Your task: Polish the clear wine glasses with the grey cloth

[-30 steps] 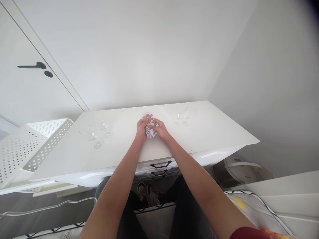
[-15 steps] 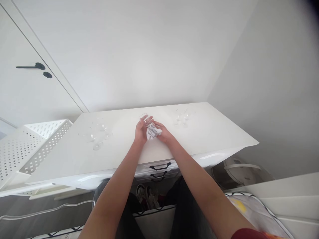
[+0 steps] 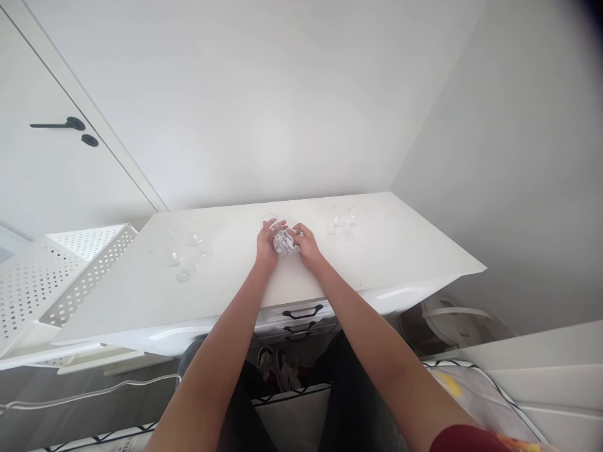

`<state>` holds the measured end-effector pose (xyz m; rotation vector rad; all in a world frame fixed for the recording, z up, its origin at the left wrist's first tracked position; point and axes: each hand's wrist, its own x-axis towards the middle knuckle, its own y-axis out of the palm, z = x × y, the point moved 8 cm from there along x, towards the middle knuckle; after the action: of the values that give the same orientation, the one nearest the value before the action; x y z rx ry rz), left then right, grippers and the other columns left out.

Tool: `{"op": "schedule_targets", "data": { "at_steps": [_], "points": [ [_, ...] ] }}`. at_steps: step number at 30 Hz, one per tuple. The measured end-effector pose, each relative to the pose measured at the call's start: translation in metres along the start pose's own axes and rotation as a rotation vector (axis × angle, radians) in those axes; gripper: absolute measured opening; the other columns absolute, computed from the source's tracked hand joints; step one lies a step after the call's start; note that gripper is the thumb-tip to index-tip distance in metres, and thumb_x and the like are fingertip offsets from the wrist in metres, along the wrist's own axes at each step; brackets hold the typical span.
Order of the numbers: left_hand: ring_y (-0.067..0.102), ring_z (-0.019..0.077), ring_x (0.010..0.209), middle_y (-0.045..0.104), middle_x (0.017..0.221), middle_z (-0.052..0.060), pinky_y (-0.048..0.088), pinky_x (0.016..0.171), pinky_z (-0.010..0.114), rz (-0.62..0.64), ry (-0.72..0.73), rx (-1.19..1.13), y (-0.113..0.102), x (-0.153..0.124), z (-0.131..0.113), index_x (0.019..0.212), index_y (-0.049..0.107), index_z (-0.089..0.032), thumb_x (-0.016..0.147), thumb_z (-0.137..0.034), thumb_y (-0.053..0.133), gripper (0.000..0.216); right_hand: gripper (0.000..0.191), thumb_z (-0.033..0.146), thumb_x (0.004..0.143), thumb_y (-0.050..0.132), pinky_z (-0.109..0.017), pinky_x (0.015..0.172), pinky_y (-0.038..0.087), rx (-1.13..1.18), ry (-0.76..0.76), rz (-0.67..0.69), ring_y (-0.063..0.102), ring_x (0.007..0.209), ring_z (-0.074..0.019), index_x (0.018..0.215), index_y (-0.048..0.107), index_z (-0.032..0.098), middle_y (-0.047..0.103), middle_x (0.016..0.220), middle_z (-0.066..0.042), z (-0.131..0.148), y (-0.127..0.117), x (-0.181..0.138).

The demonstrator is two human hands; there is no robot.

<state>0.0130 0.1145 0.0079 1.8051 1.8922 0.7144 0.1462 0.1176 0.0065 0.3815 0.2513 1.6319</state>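
Note:
My left hand [image 3: 267,243] is closed round the bowl of a clear wine glass [image 3: 270,220], which is tilted with its rim away from me. A crumpled pale grey cloth [image 3: 285,242] lies against the glass's lower part, hiding the stem and foot. My right hand [image 3: 307,241] pinches this cloth from the right side, thumb and fingers bent. Both hands are just above the middle of the white cabinet top [image 3: 245,289].
Several clear stemmed glasses [image 3: 186,272] stand on the left of the top. More glasses [image 3: 349,220] stand at the back right. Black-handled drawers [image 3: 303,312] are below the front edge. A white perforated rack [image 3: 42,282] adjoins the left end.
My right hand has shifted its grip on the cloth, its fingers now more bent. The cloth is bunched closer round the glass's lower part. My left hand keeps its hold.

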Motion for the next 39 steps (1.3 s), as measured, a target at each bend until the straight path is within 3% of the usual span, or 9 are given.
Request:
{"op": "schedule_targets", "data": {
  "at_steps": [3, 9, 16, 25, 29, 31, 34, 36, 39],
  "points": [
    [0.064, 0.0322, 0.129, 0.075, 0.117, 0.017, 0.053, 0.100, 0.045, -0.007, 0.021, 0.037, 0.003, 0.001, -0.002, 0.100, 0.067, -0.019, 0.090, -0.079, 0.050, 0.063, 0.049, 0.056, 0.072, 0.081, -0.027, 0.068, 0.044, 0.105, -0.086, -0.176, 0.054, 0.077, -0.0150, 0.088, 0.044, 0.027, 0.056, 0.082, 0.004, 0.007, -0.014, 0.000],
    [0.058, 0.0274, 0.137, 0.067, 0.139, 0.009, 0.046, 0.111, 0.038, 0.093, 0.200, 0.209, 0.023, -0.017, -0.017, 0.111, 0.074, -0.024, 0.089, -0.052, 0.074, 0.035, 0.054, 0.058, 0.083, 0.074, -0.032, 0.089, 0.051, 0.000, -0.073, 0.167, 0.059, 0.115, -0.0205, 0.129, 0.054, 0.035, 0.062, 0.132, -0.003, 0.006, 0.024, -0.009],
    [0.055, 0.0270, 0.138, 0.054, 0.156, 0.007, 0.046, 0.110, 0.035, 0.046, 0.259, 0.344, 0.017, -0.015, -0.021, 0.117, 0.075, -0.026, 0.092, -0.053, 0.070, 0.037, 0.051, 0.065, 0.078, 0.076, -0.032, 0.080, 0.049, -0.089, -0.037, 0.240, 0.062, 0.095, -0.0220, 0.105, 0.068, 0.022, 0.069, 0.101, -0.005, 0.006, 0.027, -0.009],
    [0.068, 0.0212, 0.094, 0.070, 0.121, 0.010, 0.055, 0.076, 0.031, -0.021, 0.176, 0.291, 0.006, -0.008, -0.014, 0.115, 0.068, -0.025, 0.092, -0.065, 0.062, 0.047, 0.042, 0.049, 0.067, 0.089, -0.028, 0.068, 0.043, -0.029, 0.125, 0.295, 0.057, 0.073, -0.0157, 0.086, 0.069, 0.018, 0.065, 0.080, -0.001, -0.010, 0.028, -0.013],
    [0.067, 0.0232, 0.106, 0.069, 0.128, 0.010, 0.056, 0.077, 0.031, -0.074, 0.142, 0.171, -0.002, -0.002, -0.012, 0.116, 0.065, -0.028, 0.090, -0.068, 0.062, 0.049, 0.042, 0.052, 0.070, 0.087, -0.029, 0.069, 0.044, -0.062, 0.156, 0.339, 0.057, 0.074, -0.0163, 0.085, 0.069, 0.017, 0.066, 0.081, -0.002, -0.018, 0.030, -0.011],
    [0.064, 0.0269, 0.120, 0.066, 0.135, 0.012, 0.057, 0.082, 0.033, -0.095, 0.093, 0.093, -0.006, 0.002, -0.010, 0.116, 0.065, -0.026, 0.089, -0.072, 0.061, 0.053, 0.041, 0.053, 0.072, 0.084, -0.029, 0.071, 0.046, -0.077, 0.109, 0.294, 0.057, 0.075, -0.0165, 0.087, 0.068, 0.019, 0.065, 0.082, -0.002, -0.018, 0.026, -0.006],
    [0.056, 0.0297, 0.136, 0.056, 0.151, 0.013, 0.057, 0.089, 0.036, -0.100, 0.104, -0.050, -0.012, 0.005, -0.016, 0.120, 0.064, -0.027, 0.089, -0.074, 0.060, 0.057, 0.035, 0.050, 0.076, 0.080, -0.030, 0.075, 0.049, -0.020, -0.053, 0.017, 0.058, 0.080, -0.0174, 0.093, 0.065, 0.023, 0.065, 0.087, -0.001, -0.008, 0.003, 0.002],
    [0.049, 0.0277, 0.145, 0.047, 0.160, 0.009, 0.055, 0.097, 0.039, -0.095, 0.196, -0.131, -0.018, 0.006, -0.027, 0.120, 0.064, -0.029, 0.091, -0.066, 0.064, 0.047, 0.030, 0.045, 0.077, 0.076, -0.031, 0.079, 0.050, 0.003, -0.119, -0.154, 0.059, 0.085, -0.0178, 0.096, 0.063, 0.024, 0.065, 0.092, -0.001, -0.004, -0.013, 0.003],
    [0.041, 0.0249, 0.152, 0.044, 0.162, 0.004, 0.049, 0.109, 0.045, -0.093, 0.305, -0.248, -0.027, 0.005, -0.039, 0.113, 0.066, -0.031, 0.090, -0.045, 0.075, 0.028, 0.026, 0.040, 0.080, 0.071, -0.030, 0.082, 0.050, -0.066, -0.139, -0.211, 0.060, 0.089, -0.0173, 0.098, 0.062, 0.025, 0.064, 0.098, -0.001, -0.004, -0.020, 0.004]
  ]
}}
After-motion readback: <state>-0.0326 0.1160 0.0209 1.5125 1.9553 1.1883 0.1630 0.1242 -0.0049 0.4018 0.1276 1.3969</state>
